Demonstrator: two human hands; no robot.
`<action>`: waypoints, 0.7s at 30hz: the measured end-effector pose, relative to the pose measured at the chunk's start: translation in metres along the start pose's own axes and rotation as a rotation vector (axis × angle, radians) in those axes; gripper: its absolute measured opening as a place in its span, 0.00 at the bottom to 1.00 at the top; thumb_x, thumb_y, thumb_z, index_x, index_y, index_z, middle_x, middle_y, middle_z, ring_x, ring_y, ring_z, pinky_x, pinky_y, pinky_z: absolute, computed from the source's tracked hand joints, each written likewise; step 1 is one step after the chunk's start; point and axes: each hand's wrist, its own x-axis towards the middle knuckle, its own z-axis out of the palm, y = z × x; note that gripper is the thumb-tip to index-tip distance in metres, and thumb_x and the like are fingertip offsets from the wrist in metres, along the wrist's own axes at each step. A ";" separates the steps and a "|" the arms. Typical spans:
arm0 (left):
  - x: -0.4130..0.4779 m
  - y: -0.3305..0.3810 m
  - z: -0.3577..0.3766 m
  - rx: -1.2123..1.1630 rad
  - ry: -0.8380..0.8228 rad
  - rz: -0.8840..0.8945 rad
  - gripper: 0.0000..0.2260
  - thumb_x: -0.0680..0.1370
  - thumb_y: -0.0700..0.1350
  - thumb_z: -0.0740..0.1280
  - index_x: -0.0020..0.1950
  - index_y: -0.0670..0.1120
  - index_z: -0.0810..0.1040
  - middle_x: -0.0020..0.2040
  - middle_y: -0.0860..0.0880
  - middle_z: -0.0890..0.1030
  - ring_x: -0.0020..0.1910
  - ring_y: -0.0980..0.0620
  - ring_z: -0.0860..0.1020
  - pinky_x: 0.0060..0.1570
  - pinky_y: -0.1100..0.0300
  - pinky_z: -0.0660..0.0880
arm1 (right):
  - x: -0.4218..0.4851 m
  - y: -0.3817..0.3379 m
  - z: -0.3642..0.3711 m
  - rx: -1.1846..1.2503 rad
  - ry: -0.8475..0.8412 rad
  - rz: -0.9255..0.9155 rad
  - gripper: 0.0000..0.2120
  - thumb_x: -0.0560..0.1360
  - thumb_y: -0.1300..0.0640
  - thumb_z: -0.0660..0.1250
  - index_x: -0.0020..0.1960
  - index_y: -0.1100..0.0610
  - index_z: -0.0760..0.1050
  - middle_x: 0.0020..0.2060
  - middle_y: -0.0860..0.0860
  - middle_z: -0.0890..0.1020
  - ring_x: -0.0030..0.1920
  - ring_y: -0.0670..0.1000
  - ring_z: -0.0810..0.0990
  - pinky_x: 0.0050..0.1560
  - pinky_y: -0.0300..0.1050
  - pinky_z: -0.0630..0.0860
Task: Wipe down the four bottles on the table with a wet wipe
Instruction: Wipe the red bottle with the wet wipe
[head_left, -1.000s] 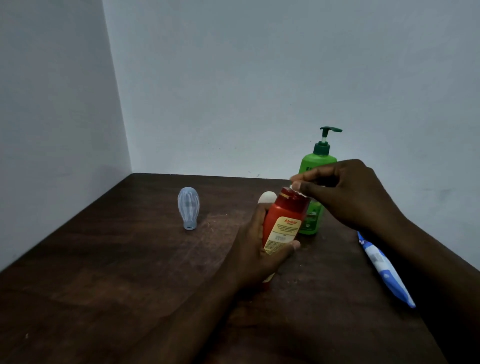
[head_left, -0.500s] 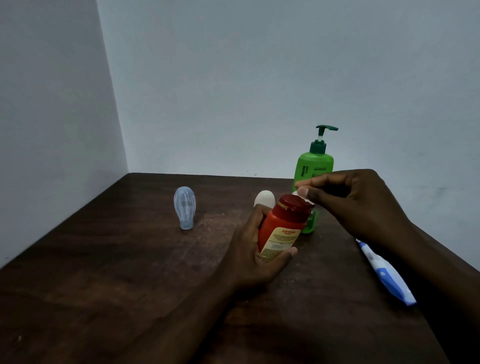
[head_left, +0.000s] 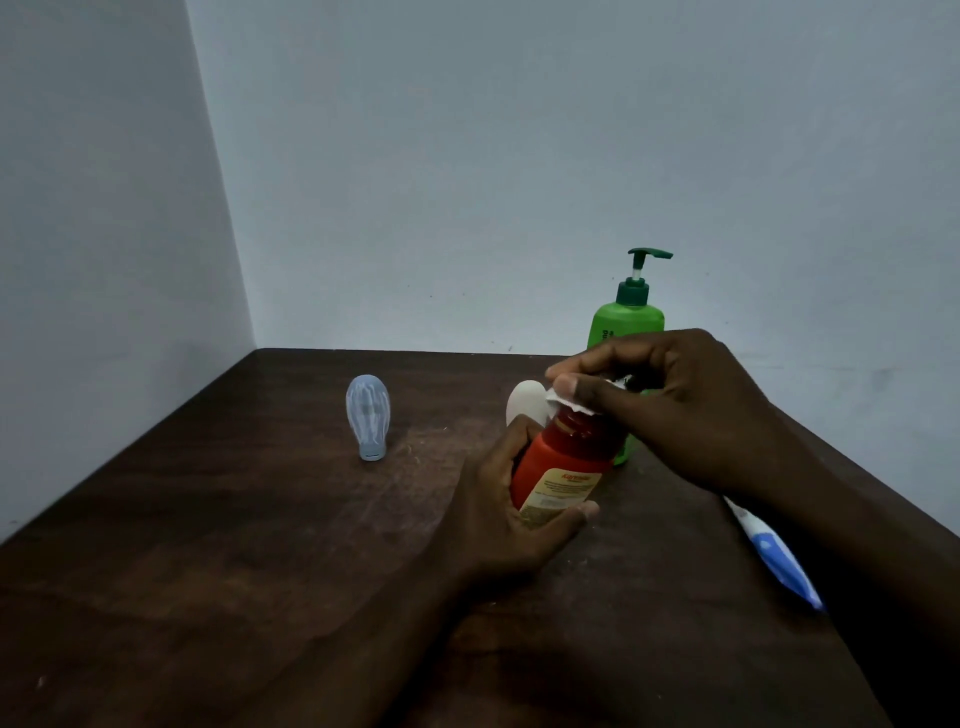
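Dark wooden desk (head_left: 260, 545): left hand (head_left: 498, 519) gripped red plastic bottle (head_left: 563, 467), right hand (head_left: 675, 410) pinched white wet wipe (head_left: 569, 404) onto cap (head_left: 579, 426), best twisted firmly.

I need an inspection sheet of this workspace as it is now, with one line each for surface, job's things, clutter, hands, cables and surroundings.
Surface: dark wooden table, with pale specks near the middle.
Job's things: red bottle tilted in hand; green pump bottle upright behind it; white bottle partly hidden behind the red one; pale blue bottle standing apart, narrow end down; wet wipe at the red bottle's cap.
Clutter: blue and white packet on the right, partly under the arm.
Hands: left hand grips the red bottle's body; right hand pinches the wet wipe.
Cables: nothing seen.
Surroundings: plain pale walls meeting in a corner.
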 end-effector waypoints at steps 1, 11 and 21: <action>0.001 -0.001 -0.001 -0.001 0.008 -0.002 0.25 0.68 0.55 0.80 0.58 0.66 0.71 0.55 0.64 0.81 0.53 0.62 0.82 0.46 0.70 0.79 | -0.001 0.005 -0.003 0.076 -0.021 0.046 0.04 0.74 0.53 0.73 0.47 0.47 0.86 0.43 0.37 0.87 0.46 0.36 0.84 0.45 0.28 0.77; 0.008 -0.006 -0.009 -0.151 0.065 -0.176 0.20 0.64 0.62 0.77 0.51 0.73 0.74 0.52 0.64 0.83 0.50 0.63 0.83 0.42 0.69 0.78 | -0.021 0.033 0.019 0.651 0.138 0.275 0.21 0.63 0.46 0.75 0.54 0.49 0.85 0.53 0.49 0.87 0.56 0.48 0.84 0.56 0.46 0.80; 0.004 -0.010 -0.003 -0.282 -0.098 -0.308 0.31 0.65 0.67 0.73 0.62 0.78 0.61 0.60 0.70 0.76 0.59 0.69 0.76 0.46 0.72 0.77 | -0.022 0.034 0.051 0.778 0.291 0.213 0.14 0.68 0.55 0.75 0.53 0.50 0.86 0.51 0.49 0.87 0.53 0.47 0.86 0.48 0.37 0.80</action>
